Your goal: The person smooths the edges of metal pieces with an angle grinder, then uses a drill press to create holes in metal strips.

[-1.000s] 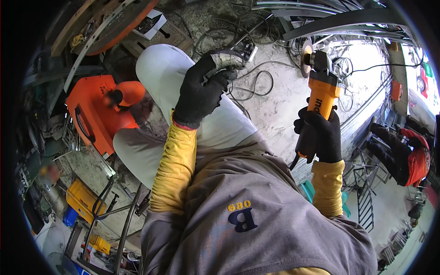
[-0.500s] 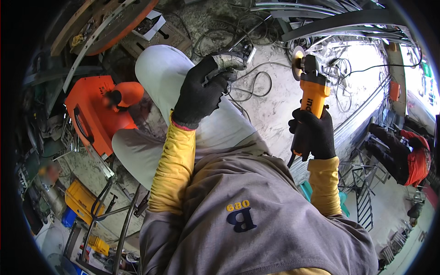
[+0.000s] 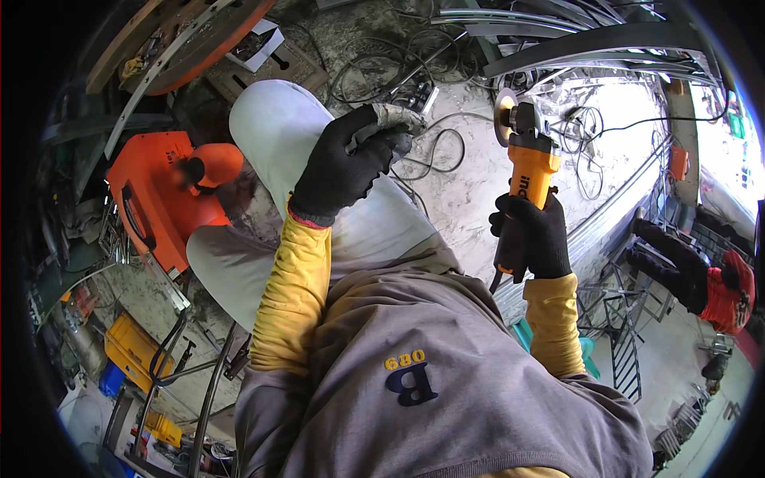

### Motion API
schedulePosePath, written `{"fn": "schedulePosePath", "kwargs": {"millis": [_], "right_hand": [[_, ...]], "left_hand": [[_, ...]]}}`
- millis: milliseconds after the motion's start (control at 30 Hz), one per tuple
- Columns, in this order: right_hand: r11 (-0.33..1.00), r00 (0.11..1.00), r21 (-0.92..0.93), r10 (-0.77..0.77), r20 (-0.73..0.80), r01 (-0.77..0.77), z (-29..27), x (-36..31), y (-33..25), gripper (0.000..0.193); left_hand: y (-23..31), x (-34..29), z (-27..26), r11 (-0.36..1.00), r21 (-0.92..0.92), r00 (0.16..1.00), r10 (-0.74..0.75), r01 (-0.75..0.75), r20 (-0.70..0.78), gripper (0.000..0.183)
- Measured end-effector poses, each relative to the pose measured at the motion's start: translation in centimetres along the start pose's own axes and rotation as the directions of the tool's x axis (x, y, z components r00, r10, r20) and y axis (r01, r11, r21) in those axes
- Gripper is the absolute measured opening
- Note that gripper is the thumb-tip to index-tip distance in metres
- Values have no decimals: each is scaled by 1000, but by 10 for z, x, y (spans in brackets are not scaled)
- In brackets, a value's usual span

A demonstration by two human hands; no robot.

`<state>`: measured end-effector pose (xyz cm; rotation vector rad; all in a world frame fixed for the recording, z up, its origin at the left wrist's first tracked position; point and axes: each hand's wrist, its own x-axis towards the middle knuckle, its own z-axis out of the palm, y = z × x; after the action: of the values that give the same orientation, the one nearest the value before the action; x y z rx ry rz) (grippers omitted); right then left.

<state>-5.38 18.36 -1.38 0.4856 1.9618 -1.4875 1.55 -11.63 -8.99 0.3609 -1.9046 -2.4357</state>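
My right hand, in a black glove, is wrapped round the rear body of a yellow-and-black angle grinder. The tool is held upright in the picture, its round disc at the far end, apart from any workpiece. My left hand, also black-gloved with worn grey fingertips, is raised over my left leg. Its fingers are curled together; whatever lies between them, if anything, is hidden. Just beyond the fingertips is a small metal piece, and I cannot tell whether they touch it.
An orange machine stands at my left, near yellow bins. Loose black cables lie across the floor ahead. Long metal strips are piled at the far right. Another person in red is at the right edge.
Both hands and the grinder have shifted slightly left in the picture, along with most of the scene. The left fingertips sit a little lower. The grip on the grinder stays the same.
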Motion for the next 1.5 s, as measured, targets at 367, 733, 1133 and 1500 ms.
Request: {"fn": "schedulePosePath", "kwargs": {"millis": [367,733,1133,1500], "right_hand": [[1000,1000,-10,-5,-7,5,-2,0,2,28],[999,1000,23,-26,-5,26,-2,-1,4,27],[980,973,117,-177,147,161,6,27,-38,40],[898,946,424,-231,230,116,74,113,-78,43]], "left_hand": [[-3,0,1,996,-70,998,55,-52,39,27],[9,-4,0,998,60,997,-5,0,73,24],[1,7,36,995,73,997,60,-63,48,32],[21,-7,90,392,884,899,434,-253,64,60]]}}
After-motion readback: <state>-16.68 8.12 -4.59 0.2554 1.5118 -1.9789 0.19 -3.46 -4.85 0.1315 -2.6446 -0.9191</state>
